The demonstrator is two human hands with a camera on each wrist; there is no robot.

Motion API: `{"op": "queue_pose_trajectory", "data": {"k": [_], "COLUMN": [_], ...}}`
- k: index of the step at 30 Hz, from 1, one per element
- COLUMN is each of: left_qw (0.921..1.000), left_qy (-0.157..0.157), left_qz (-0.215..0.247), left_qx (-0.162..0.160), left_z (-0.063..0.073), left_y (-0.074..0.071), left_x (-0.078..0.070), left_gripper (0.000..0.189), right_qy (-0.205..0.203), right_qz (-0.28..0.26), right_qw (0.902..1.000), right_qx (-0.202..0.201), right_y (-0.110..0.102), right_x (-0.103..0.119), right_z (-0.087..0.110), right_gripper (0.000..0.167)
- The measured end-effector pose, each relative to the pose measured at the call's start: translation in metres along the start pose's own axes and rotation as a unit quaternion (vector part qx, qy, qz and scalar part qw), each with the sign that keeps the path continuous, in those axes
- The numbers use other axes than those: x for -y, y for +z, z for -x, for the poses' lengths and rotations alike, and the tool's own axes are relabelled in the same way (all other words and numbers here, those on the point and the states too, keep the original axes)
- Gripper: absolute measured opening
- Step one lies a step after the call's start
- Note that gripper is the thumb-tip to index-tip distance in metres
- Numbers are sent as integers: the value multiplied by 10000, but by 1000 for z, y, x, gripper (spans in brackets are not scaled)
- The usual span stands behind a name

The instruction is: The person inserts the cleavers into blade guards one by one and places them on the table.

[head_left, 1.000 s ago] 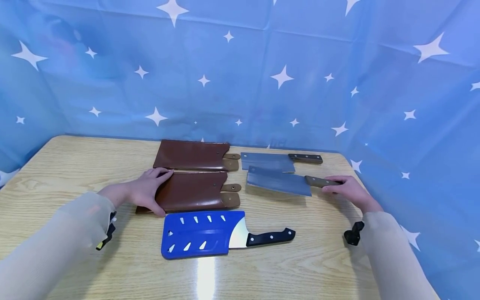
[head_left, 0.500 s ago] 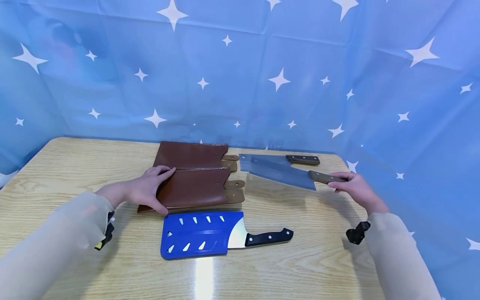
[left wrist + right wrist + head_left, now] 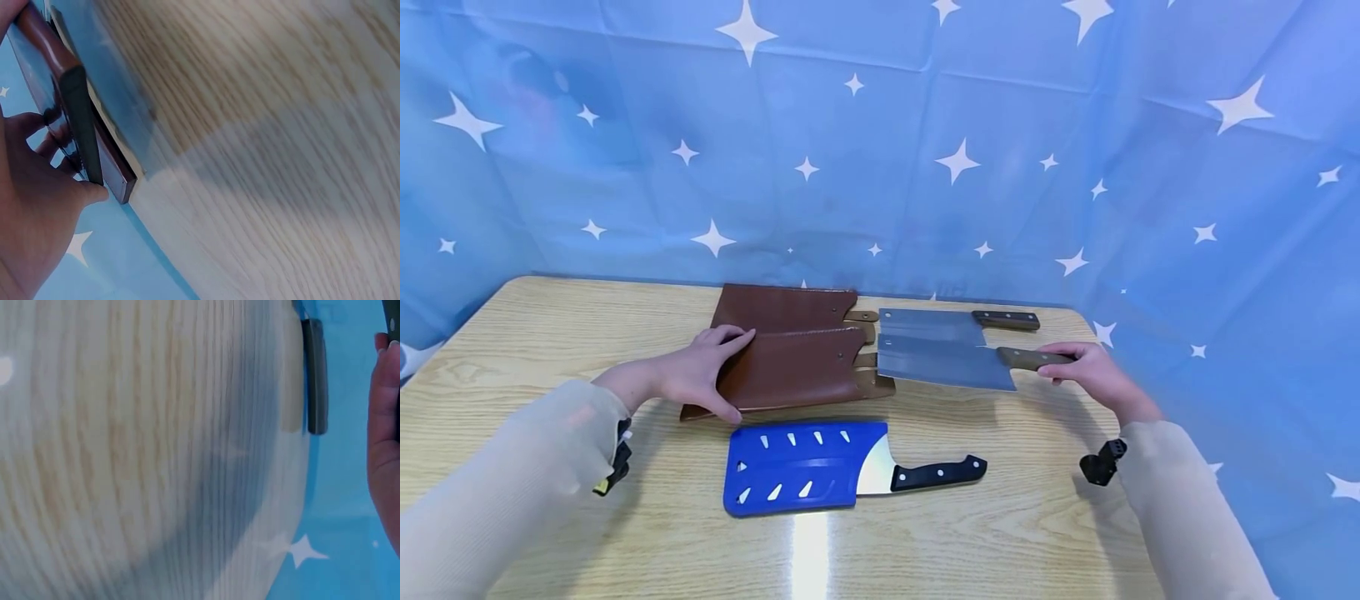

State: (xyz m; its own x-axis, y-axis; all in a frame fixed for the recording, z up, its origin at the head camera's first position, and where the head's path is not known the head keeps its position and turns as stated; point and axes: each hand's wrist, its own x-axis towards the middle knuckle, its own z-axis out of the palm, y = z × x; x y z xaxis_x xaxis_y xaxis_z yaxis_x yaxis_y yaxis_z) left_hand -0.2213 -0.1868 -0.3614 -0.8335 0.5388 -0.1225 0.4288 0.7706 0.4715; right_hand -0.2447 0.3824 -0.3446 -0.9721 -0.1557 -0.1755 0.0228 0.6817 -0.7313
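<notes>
My left hand [image 3: 696,375] grips the closed end of the nearer brown leather sheath [image 3: 805,367]. The left wrist view shows the thumb and fingers around that sheath [image 3: 81,119], which is lifted at a tilt off the table. By its brown handle my right hand [image 3: 1097,375] holds a cleaver [image 3: 943,362] in the air, edge toward me. The cleaver's front end is at the sheath's mouth and covers part of its snap strap; whether any of it is inside cannot be told. Only the edge of the right hand [image 3: 384,431] shows in the right wrist view.
A second brown sheath [image 3: 782,307] lies behind, partly covered by the raised one. Right of it lies another cleaver [image 3: 932,323] with a dark handle. In front lies a black-handled cleaver [image 3: 940,475] in a blue blade guard [image 3: 797,467]. A starred blue curtain [image 3: 880,167] backs the table.
The nearer sheath has come up off the table and slightly away from me in my left hand. The held cleaver has swung level and moved left, bringing its front end to the sheath's mouth.
</notes>
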Motion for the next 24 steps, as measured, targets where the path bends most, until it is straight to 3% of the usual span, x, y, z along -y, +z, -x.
{"op": "queue_pose_trajectory", "data": {"k": [14,24], "left_qw": [9999,9999], "left_qy": [-119,96], "left_qz": [-9,30], "left_qx": [-27,12], "left_z": [2,-1], "left_y": [1,-1], "left_x": [-1,-10], "left_gripper": [121,120], "right_qy": [-303,-234], "right_qz": [-163,-125], "right_qw": [9992,9995], "right_qx": [222,198], "right_y": [14,18], "right_x": [9,17], "right_z": [-11,-19], "right_gripper": [53,56]}}
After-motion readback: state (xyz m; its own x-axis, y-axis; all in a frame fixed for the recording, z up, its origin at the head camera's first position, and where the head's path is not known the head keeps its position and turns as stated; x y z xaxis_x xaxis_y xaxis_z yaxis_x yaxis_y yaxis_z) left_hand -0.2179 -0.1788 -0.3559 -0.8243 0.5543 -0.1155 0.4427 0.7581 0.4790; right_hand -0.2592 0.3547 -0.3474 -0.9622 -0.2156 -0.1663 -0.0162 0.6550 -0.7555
